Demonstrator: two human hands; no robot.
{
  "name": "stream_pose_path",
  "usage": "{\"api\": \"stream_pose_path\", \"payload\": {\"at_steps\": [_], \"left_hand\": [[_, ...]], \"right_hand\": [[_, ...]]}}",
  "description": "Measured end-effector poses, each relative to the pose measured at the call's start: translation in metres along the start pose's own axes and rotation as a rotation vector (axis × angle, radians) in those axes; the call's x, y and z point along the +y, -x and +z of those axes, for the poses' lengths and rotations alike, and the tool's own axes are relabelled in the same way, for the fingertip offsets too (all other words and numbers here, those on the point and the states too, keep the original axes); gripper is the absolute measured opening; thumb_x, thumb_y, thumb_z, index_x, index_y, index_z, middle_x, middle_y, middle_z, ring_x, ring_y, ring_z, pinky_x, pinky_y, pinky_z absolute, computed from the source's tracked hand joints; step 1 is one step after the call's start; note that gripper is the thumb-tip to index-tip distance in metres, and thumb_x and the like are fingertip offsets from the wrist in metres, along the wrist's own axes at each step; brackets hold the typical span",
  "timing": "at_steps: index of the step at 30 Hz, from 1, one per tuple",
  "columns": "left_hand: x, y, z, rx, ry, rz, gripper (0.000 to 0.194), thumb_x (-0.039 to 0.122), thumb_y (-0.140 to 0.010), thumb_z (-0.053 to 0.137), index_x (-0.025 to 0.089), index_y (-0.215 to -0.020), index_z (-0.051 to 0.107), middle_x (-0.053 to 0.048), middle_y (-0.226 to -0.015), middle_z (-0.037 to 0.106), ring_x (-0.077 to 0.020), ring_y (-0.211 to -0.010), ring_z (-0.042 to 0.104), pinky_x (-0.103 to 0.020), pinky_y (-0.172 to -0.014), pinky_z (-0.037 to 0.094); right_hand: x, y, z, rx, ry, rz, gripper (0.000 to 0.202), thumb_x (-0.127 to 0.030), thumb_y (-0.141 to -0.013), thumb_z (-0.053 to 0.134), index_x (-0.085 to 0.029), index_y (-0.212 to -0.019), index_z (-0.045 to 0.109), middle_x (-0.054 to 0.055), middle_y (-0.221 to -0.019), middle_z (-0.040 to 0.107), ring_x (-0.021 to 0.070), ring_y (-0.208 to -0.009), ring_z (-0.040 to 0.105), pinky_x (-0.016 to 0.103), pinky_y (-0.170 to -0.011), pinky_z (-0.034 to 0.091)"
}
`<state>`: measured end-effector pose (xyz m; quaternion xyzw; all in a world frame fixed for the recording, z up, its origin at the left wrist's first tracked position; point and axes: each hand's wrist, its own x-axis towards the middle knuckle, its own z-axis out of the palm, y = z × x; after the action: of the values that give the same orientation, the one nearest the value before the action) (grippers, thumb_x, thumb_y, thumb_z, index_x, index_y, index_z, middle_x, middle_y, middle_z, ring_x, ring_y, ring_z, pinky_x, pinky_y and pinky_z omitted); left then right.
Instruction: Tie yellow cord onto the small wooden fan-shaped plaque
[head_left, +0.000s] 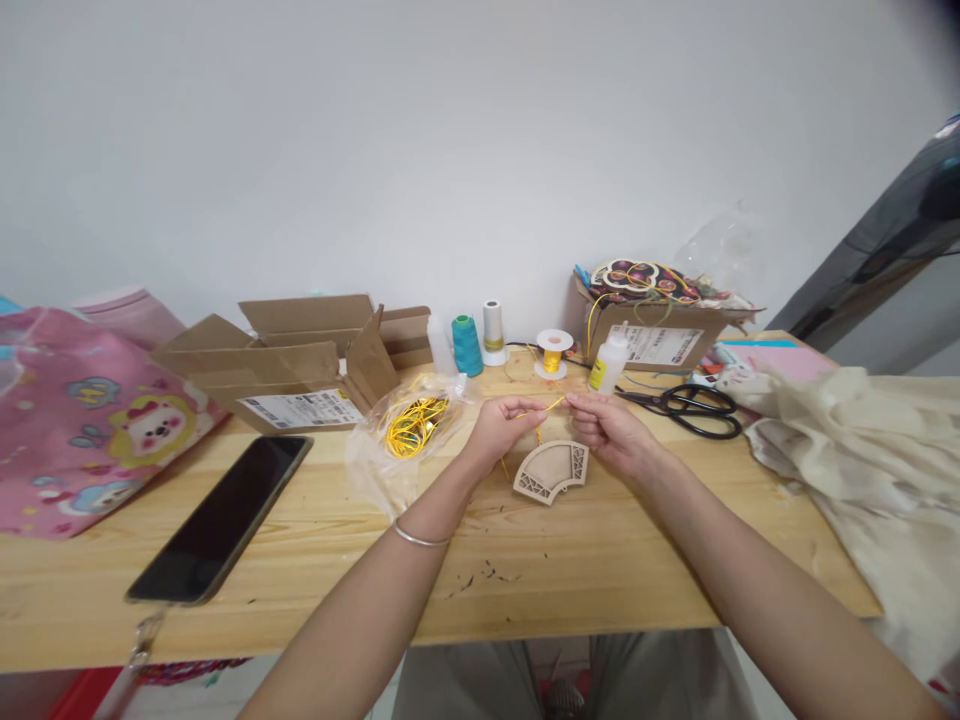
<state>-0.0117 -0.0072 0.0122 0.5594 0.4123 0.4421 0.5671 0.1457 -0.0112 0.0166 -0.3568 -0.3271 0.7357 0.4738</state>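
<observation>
A short stretch of yellow cord (555, 403) runs between my two hands above the wooden table. My left hand (504, 428) pinches the cord at its left part, and a loose strand hangs below the fingers. My right hand (609, 430) pinches the other part of the cord, with its fingers curled. Just below and between the hands, a fan-shaped wooden piece (553, 470) with cut-out lattice ends hangs or rests near the tabletop; a bit of yellow cord shows at its top edge.
On the wooden table (480, 600) are a phone (221, 520), open cardboard box (300, 375), bag of yellow cord (411, 425), teal thread cone (466, 346), yellow spool (553, 352), glue bottle (609, 360), black scissors (694, 410), filled box (660, 335) and cream cloth (885, 450).
</observation>
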Motion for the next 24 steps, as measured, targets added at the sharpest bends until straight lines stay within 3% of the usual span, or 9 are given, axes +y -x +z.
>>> {"api": "stream_pose_path", "payload": {"at_steps": [7, 13, 18, 24], "left_hand": [[-0.001, 0.000, 0.000, 0.001, -0.042, -0.049, 0.029, 0.033, -0.052, 0.063, 0.011, -0.071, 0.061, 0.000, -0.055, 0.056, -0.0044, -0.045, 0.040, -0.017, -0.044, 0.029], [0.000, 0.000, 0.000, 0.027, 0.008, -0.074, 0.027, 0.032, -0.054, 0.062, 0.011, -0.071, 0.060, 0.000, -0.054, 0.056, -0.0047, -0.045, 0.040, -0.017, -0.043, 0.029], [-0.001, -0.001, 0.000, 0.072, 0.031, -0.081, 0.025, 0.030, -0.050, 0.064, 0.011, -0.064, 0.059, 0.002, -0.051, 0.054, -0.0043, -0.042, 0.039, -0.018, -0.042, 0.027], [0.002, 0.002, 0.000, -0.062, 0.075, -0.113, 0.020, 0.029, -0.056, 0.059, 0.010, -0.062, 0.055, 0.008, -0.036, 0.036, -0.0009, -0.032, 0.023, -0.018, -0.036, 0.012]], "right_hand": [[0.000, -0.003, -0.003, 0.020, -0.011, -0.018, 0.013, -0.019, -0.058, 0.061, -0.010, -0.061, 0.052, -0.012, -0.040, 0.016, -0.0003, -0.035, 0.009, 0.012, -0.031, 0.006], [-0.005, 0.005, 0.004, -0.064, 0.074, -0.013, 0.013, -0.025, -0.064, 0.054, -0.013, -0.068, 0.054, -0.011, -0.037, 0.019, 0.0014, -0.033, 0.010, 0.015, -0.031, 0.007], [0.002, 0.008, 0.013, -0.047, 0.355, -0.192, 0.017, -0.027, -0.066, 0.048, -0.015, -0.076, 0.054, -0.009, -0.034, 0.029, 0.0023, -0.031, 0.018, 0.016, -0.032, 0.011], [0.014, 0.002, 0.014, 0.059, 0.811, -0.366, 0.019, -0.031, -0.064, 0.050, -0.017, -0.077, 0.054, -0.009, -0.036, 0.033, 0.0040, -0.033, 0.026, 0.017, -0.035, 0.018]]}}
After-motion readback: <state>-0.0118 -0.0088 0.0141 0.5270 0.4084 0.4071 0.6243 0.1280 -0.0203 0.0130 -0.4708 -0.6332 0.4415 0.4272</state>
